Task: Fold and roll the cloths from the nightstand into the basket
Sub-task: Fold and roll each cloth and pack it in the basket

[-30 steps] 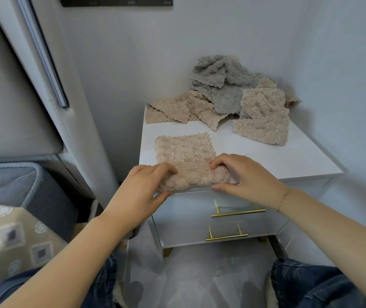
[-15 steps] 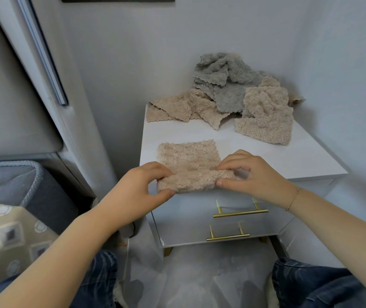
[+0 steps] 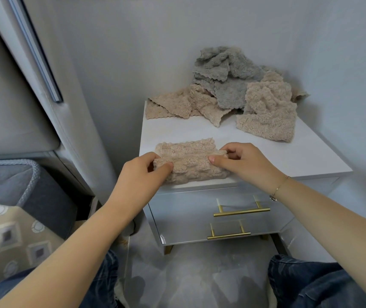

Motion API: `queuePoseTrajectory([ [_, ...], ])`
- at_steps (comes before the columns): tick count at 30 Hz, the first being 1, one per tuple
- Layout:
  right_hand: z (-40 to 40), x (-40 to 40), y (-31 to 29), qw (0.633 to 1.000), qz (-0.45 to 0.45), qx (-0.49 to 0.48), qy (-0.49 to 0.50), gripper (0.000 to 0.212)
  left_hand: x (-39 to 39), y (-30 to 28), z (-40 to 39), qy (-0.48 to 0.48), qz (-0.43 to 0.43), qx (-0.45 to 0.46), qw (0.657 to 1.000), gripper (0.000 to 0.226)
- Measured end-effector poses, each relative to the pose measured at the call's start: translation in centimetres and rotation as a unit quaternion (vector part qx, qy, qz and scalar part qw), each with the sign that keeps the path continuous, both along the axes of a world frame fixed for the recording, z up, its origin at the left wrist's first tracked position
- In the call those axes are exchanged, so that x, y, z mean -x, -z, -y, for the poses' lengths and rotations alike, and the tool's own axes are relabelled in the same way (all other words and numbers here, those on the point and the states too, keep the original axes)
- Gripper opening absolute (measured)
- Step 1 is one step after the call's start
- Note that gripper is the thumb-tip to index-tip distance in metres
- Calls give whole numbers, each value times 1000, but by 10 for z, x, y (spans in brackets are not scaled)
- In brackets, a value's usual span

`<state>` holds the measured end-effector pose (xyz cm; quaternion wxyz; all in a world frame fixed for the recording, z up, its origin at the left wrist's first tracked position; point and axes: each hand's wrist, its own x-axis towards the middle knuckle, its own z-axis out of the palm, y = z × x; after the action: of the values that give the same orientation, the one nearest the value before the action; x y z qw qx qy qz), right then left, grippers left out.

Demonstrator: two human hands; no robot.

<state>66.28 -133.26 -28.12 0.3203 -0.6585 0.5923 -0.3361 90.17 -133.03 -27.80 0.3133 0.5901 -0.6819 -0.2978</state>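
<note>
Both hands, left hand (image 3: 142,174) and right hand (image 3: 242,162), pinching the soft, light beige cloth (image 3: 188,161) by its rolled ends near the nightstand (image 3: 266,156) front edge.

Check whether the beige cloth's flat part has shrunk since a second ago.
Yes. The beige cloth is rolled further away from the nightstand's front edge.

The light is soft and even, a bit cool and gray. It seems to come from above and behind the hands, maybe. A soft shadow lies under the right hand (image 3: 246,164) on the white nightstand (image 3: 310,156). The drawer front below the hands shines a little. Lines bend near the edges, and the bottom corners look slightly blurry.
</note>
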Motion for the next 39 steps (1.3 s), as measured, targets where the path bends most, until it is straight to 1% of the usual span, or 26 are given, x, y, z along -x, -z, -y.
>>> queuePoseTrajectory([
  [3, 2, -2, 2, 999, -5, -2, 37, 37, 3, 1, 4, -15, 39, -13, 999, 49],
  [5, 1, -3, 6, 996, -45, 39, 60, 36, 4, 4, 6, -28, 56, 4, 998, 51],
  [6, 1, -3, 9, 992, -67, 78, 71, 36, 4, 5, 7, -43, 63, 30, 997, 48],
  [8, -1, -3, 13, 977, -109, 166, 76, 37, 4, 8, 7, -70, 61, 100, 991, 28],
  [9, -1, -3, 14, 968, -128, 206, 69, 36, 5, 7, 7, -70, 57, 132, 987, 21],
  [10, -1, -4, 13, 959, -143, 241, 54, 34, 5, 7, 6, -56, 56, 161, 984, 21],
  [12, -1, -4, 9, 943, -166, 290, 2, 27, 5, 3, 5, 0, 91, 232, 968, 18],
  [14, -1, -2, 9, 932, -188, 304, -66, 30, 8, 3, 3, 61, 150, 287, 944, 24],
  [15, -2, 0, 11, 932, -195, 291, -94, 34, 9, 3, 0, 80, 171, 294, 937, 29],
  [16, -3, 2, 13, 937, -200, 264, -112, 41, 9, 4, -2, 89, 185, 287, 936, 32],
  [18, -7, 4, 15, 947, -205, 209, -129, 57, 6, 9, -6, 97, 212, 254, 939, 29],
  [19, -8, 4, 16, 951, -200, 194, -132, 61, 3, 11, -7, 103, 229, 238, 938, 32],
  [20, -9, 4, 15, 954, -190, 188, -132, 62, 0, 13, -8, 114, 246, 231, 934, 40],
  [22, -10, 4, 12, 959, -181, 178, -127, 60, -5, 15, -7, 137, 265, 221, 928, 53],
  [24, -12, 4, 7, 963, -180, 155, -123, 58, -5, 16, -7, 138, 258, 211, 933, 56],
  [28, -19, -2, 5, 965, -189, 140, -114, 48, -1, 12, -16, 108, 227, 226, 941, 43],
  [31, -21, -1, 2, 969, -179, 132, -107, 40, -5, 7, -17, 121, 204, 225, 945, 34],
  [33, -22, 2, 0, 973, -163, 123, -107, 37, -7, 1, -17, 132, 181, 197, 954, 32],
  [36, -22, 2, -2, 976, -125, 129, -121, 28, -11, -8, -16, 135, 144, 119, 973, 32],
  [39, -19, 3, -5, 982, -103, 86, -132, 18, -15, -15, -10, 158, 121, 36, 979, 34],
])
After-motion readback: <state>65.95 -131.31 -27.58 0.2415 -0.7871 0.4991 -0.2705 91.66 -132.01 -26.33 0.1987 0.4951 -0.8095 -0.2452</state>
